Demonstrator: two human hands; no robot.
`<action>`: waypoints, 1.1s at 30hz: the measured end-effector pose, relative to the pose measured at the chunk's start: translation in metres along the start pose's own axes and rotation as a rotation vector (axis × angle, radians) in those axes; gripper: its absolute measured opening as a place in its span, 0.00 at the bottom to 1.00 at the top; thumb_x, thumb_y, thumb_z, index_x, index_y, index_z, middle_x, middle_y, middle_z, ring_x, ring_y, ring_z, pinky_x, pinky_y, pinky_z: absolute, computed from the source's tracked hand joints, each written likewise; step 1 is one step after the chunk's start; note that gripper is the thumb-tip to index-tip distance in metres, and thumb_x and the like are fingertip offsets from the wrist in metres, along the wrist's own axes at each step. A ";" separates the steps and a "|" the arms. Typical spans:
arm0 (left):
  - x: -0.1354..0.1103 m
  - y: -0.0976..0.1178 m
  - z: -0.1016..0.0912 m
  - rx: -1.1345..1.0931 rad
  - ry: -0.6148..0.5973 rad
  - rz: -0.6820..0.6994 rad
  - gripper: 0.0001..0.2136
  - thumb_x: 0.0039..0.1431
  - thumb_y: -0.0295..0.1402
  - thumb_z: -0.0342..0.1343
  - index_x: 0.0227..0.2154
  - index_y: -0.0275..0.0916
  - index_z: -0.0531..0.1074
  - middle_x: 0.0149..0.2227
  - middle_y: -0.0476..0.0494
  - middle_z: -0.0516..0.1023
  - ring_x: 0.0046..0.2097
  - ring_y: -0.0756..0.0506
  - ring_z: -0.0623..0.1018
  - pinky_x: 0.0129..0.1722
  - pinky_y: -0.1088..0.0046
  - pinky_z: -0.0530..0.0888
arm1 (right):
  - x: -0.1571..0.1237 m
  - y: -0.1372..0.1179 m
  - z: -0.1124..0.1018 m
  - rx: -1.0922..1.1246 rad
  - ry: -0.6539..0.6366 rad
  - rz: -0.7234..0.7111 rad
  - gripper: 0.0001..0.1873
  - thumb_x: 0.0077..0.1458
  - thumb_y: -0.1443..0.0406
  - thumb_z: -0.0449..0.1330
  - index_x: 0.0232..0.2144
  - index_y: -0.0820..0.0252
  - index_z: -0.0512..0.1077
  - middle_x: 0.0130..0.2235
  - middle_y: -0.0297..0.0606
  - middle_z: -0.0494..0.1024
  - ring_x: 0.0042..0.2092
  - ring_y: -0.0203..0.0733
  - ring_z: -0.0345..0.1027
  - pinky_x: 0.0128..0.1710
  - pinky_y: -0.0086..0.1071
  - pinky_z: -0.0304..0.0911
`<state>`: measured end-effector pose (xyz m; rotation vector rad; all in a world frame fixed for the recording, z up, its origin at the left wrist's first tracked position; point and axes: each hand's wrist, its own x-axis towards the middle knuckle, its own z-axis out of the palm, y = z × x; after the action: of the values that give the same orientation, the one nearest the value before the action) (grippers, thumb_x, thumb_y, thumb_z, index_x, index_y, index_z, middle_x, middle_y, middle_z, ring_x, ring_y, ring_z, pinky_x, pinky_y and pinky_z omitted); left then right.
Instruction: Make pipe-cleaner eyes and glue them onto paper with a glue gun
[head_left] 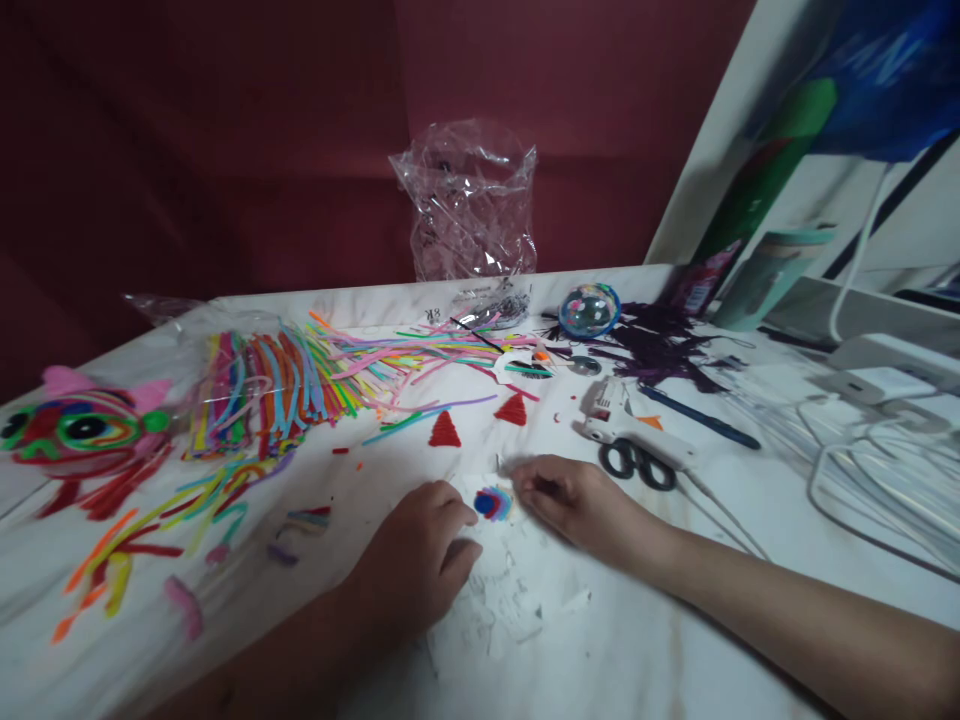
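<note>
Left hand (420,560): fingers curled under, forefinger tip at the left edge of the small coiled disc (493,503); can't tell if it actually grips. Right hand (570,498): fingers bunched together, tips just right of the disc, touching or nearly so; too blurred to say whether they pinch. The disc lies flat on the worktop (675,660) between both sets of fingertips, blue and red rings, round with no long axis. Both hands about equally near, left maybe a touch closer. Nothing sits between either hand and the disc. Nearside of the disc: white paper scraps (517,600). Beyond the disc: two red triangles (445,430), well apart from it. Right of the disc, past the right hand: scissors (637,465) and glue gun (630,430), side by side, then white cables (862,480). Far left of the disc: big pile of coloured pipe cleaners (277,385) and a finished animal face (82,430). Far behind the disc: clear plastic bag (472,200), upright at the worktop's back edge.
</note>
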<state>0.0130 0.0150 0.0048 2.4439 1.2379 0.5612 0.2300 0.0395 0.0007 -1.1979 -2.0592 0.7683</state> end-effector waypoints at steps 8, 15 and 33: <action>-0.001 0.000 -0.001 -0.004 -0.005 -0.005 0.08 0.54 0.26 0.51 0.36 0.34 0.72 0.37 0.40 0.71 0.40 0.42 0.72 0.41 0.62 0.70 | 0.002 0.000 -0.010 -0.075 0.118 -0.028 0.10 0.54 0.70 0.51 0.31 0.61 0.73 0.31 0.39 0.77 0.32 0.40 0.70 0.31 0.32 0.65; -0.002 -0.002 0.000 0.008 0.011 0.018 0.08 0.54 0.26 0.51 0.36 0.34 0.72 0.36 0.40 0.71 0.40 0.42 0.72 0.40 0.62 0.71 | -0.002 0.006 0.001 -0.128 0.021 -0.319 0.15 0.53 0.75 0.53 0.41 0.63 0.74 0.40 0.46 0.75 0.44 0.45 0.67 0.44 0.39 0.65; 0.001 -0.002 0.000 0.024 0.007 0.022 0.08 0.54 0.26 0.51 0.36 0.35 0.72 0.36 0.41 0.72 0.40 0.43 0.72 0.41 0.63 0.71 | -0.001 0.004 -0.010 -0.399 -0.074 -0.297 0.11 0.49 0.78 0.56 0.30 0.62 0.74 0.32 0.41 0.74 0.37 0.43 0.66 0.38 0.37 0.60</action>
<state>0.0119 0.0168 0.0043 2.4808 1.2286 0.5647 0.2401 0.0413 0.0040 -1.0365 -2.4566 0.2711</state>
